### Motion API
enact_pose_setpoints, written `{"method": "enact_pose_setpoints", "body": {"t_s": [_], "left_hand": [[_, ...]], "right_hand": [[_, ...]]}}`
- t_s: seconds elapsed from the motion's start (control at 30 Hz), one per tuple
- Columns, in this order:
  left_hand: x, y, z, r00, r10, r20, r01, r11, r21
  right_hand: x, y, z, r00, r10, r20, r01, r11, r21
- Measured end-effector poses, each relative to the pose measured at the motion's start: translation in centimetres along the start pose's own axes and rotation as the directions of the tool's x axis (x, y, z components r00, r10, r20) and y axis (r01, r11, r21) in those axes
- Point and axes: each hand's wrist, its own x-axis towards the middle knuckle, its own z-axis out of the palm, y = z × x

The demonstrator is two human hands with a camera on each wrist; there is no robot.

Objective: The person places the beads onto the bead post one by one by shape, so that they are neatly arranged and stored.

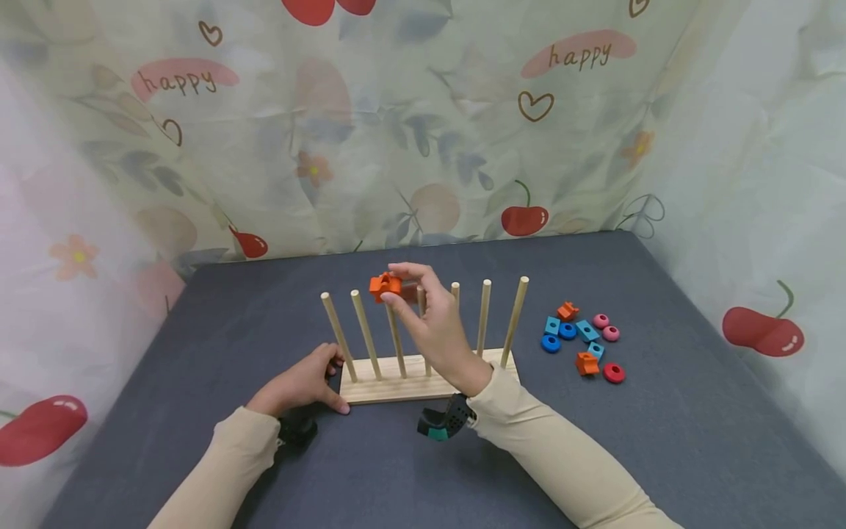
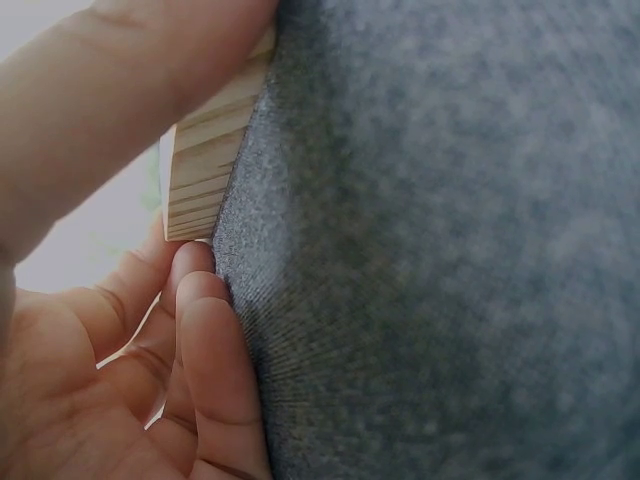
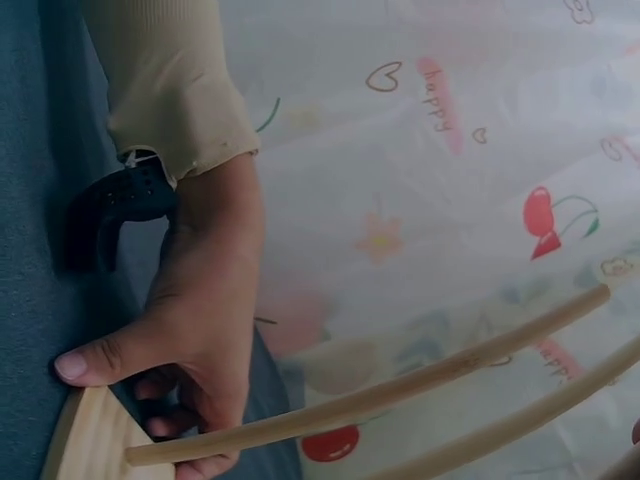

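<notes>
The right hand [image 1: 436,323] pinched a small orange notched block [image 1: 384,287] between thumb and fingers, holding it by one side at the top of the third upright round wooden dowel [image 1: 397,342] from the left; that grip seemed chosen to leave the rest of the piece clear. Whether the dowel had entered the block could not be told. The left hand [image 1: 304,378] held the left end of the pale rectangular wooden base [image 1: 390,390], thumb at the front corner and fingers round behind, presumably to keep the rack from sliding or tipping under any push from above. The base lay flat on the dark grey tabletop [image 1: 198,330]. Right of it, loose orange notched blocks [image 1: 587,364], light-blue rectangular blocks [image 1: 586,330], blue rings [image 1: 551,343], pink beads [image 1: 611,333] and a red ring [image 1: 614,373] sat clustered, probably within the right arm's easy reach.
</notes>
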Motion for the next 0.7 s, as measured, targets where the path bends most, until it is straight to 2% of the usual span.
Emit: {"method": "enact_pose_setpoints", "body": {"t_s": [0.17,0.43,0.57,0.7], "left_hand": [[0.0,0.0,0.0,1.0,0.008,-0.001,-0.008,1.0,-0.001],[0.0,0.0,0.0,1.0,0.004,-0.002,-0.004,1.0,-0.002],[0.1,0.0,0.1,1.0,0.005,-0.006,-0.005,1.0,0.0],[0.1,0.0,0.1,1.0,-0.006,-0.012,0.007,1.0,0.009]], "right_hand": [[-0.8,0.5,0.1,0.996,0.092,0.006,-0.092,0.996,-0.001],[-2.5,1.8,0.2,0.981,0.182,0.062,-0.182,0.983,0.001],[-3.7,2.6,0.1,0.967,0.24,0.091,-0.239,0.971,-0.021],[-5.0,3.7,0.1,0.942,0.311,0.128,-0.306,0.95,-0.058]]}}
